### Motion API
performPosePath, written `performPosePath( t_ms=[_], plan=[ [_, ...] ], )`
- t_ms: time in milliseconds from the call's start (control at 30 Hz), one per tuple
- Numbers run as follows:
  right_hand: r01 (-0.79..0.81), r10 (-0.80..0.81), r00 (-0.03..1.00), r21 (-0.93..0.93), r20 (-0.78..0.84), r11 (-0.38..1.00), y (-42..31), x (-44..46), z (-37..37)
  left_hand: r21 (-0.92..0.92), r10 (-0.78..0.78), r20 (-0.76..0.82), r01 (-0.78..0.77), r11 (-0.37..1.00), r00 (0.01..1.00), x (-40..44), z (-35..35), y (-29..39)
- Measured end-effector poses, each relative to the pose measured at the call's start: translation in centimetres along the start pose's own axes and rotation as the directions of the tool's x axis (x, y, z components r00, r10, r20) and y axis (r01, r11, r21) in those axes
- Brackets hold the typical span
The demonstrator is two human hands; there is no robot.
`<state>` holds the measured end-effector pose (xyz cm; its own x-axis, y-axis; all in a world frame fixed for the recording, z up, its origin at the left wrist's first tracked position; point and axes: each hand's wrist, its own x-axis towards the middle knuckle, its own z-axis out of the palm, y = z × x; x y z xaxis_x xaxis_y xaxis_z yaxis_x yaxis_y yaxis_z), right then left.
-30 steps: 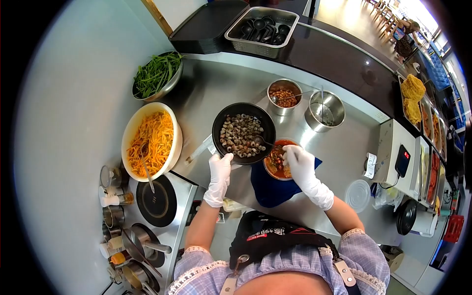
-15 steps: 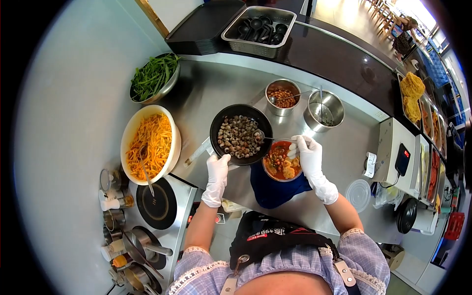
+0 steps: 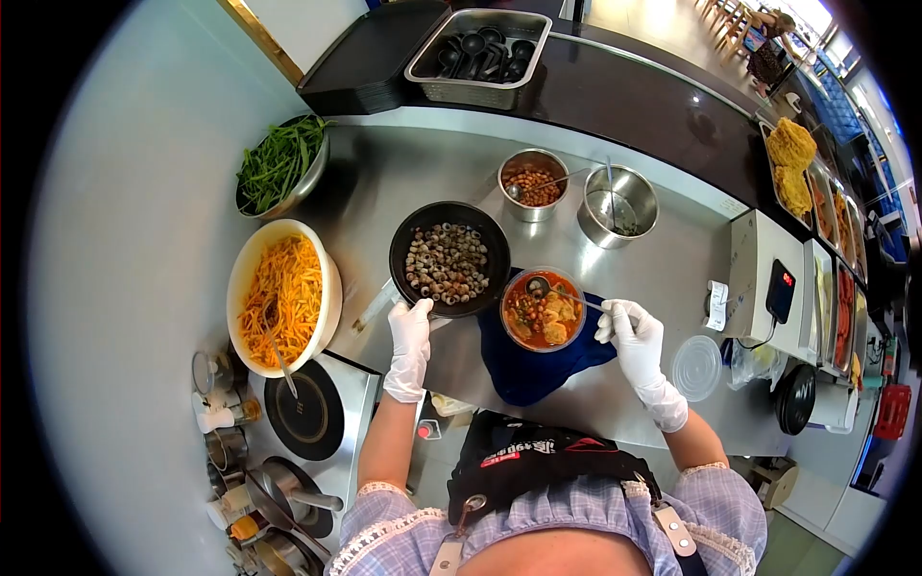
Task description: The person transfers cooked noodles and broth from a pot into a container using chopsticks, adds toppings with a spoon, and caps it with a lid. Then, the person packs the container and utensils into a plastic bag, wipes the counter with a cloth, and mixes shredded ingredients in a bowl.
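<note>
My left hand (image 3: pixel 409 348), in a white glove, is closed on the near edge of a black pan (image 3: pixel 403 278) of small round snail-like shells (image 3: pixel 447 262). My gloved right hand (image 3: pixel 634 341) pinches the handle of a metal spoon (image 3: pixel 576 299). The spoon's bowl is over the upper part of a clear round container (image 3: pixel 504 322) of red soup with yellowish chunks and beans. That container rests on a dark blue cloth (image 3: pixel 519 374), just right of the pan.
Behind stand a steel pot of beans (image 3: pixel 533 184) and another steel pot (image 3: pixel 645 206). At left are a tub of orange shreds (image 3: pixel 331 307), a bowl of greens (image 3: pixel 322 173) and a cooktop (image 3: pixel 303 408). A clear lid (image 3: pixel 696 368) lies right. A distant person (image 3: pixel 765 50) bends.
My right hand has moved the spoon from the pan's shells to above the red soup, and now sits farther right. My left hand still holds the pan. The whole view has shifted slightly.
</note>
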<state>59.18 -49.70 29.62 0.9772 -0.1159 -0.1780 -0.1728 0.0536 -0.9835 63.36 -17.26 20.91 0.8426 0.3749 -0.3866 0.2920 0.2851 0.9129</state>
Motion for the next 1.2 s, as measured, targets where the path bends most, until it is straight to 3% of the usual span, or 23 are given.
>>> performPosePath(
  t_ms=[100,133,167,233,400,500,567,633,733,800,900,1100,1133,1167,1200],
  plan=[
    [0.09,-0.089,0.996,-0.067,0.01,0.994,0.7,-1.0,0.4,-0.022,-0.003,-0.001,0.003,1.0,1.0,0.0,0.2,0.3],
    [0.253,-0.231,0.967,-0.303,0.106,0.919,0.6,-1.0,0.3,-0.021,-0.004,0.001,0.004,1.0,1.0,0.2,0.2,0.1],
    [0.395,-0.321,0.917,-0.422,0.239,0.816,0.4,-1.0,0.1,-0.014,0.001,0.004,-0.001,1.0,1.0,0.4,0.0,-0.1],
    [0.689,-0.548,0.719,-0.54,0.428,0.483,0.4,-0.3,0.1,-0.009,0.007,0.007,-0.007,1.0,1.0,0.8,0.0,-0.4],
    [0.636,-0.566,0.766,-0.491,0.304,0.595,-1.2,1.2,1.3,-0.038,-0.084,-0.001,0.084,0.996,0.996,0.0,1.1,1.6],
    [0.578,-0.547,0.81,-0.44,0.209,0.687,-2.1,2.4,3.0,-0.038,-0.048,0.009,0.048,0.998,0.999,0.7,0.9,1.2],
    [0.39,-0.377,0.921,-0.22,0.101,0.894,-3.0,3.2,4.7,-0.052,-0.05,0.019,0.051,0.997,0.999,0.5,1.4,1.9],
    [0.313,-0.288,0.947,-0.202,0.143,0.928,-2.3,5.0,6.0,-0.066,-0.052,0.028,0.054,0.996,0.998,0.9,1.4,2.1],
    [0.109,-0.108,0.958,0.011,0.266,0.994,-0.9,7.0,7.8,-0.08,-0.055,0.031,0.058,0.995,0.998,1.9,1.6,2.6],
    [0.15,-0.137,0.964,-0.04,0.227,0.988,-0.8,7.2,7.5,-0.117,-0.153,0.021,0.155,0.981,0.988,2.3,1.9,3.7],
    [0.246,-0.234,0.966,-0.108,0.115,0.963,-0.4,6.8,4.9,-0.196,-0.164,-0.016,0.158,0.968,0.986,4.4,2.2,4.3],
    [0.063,-0.124,0.958,-0.236,-0.257,0.97,3.2,2.0,-5.2,-0.403,-0.141,-0.007,0.127,0.906,0.99,13.3,1.6,1.8],
    [-0.019,-0.082,0.938,-0.284,-0.338,0.959,4.5,0.6,-6.9,-0.21,-0.02,-0.012,0.017,0.978,1.0,16.8,-0.4,-0.2],
    [-0.032,-0.08,0.923,-0.282,-0.377,0.959,5.9,-0.6,-8.6,0.185,0.169,0.064,-0.178,0.966,0.983,16.8,0.0,0.0],
    [-0.042,-0.189,0.874,-0.458,-0.448,0.888,7.3,-2.2,-10.4,0.527,0.351,0.138,-0.369,0.766,0.926,16.8,0.6,0.4]
  ],
)
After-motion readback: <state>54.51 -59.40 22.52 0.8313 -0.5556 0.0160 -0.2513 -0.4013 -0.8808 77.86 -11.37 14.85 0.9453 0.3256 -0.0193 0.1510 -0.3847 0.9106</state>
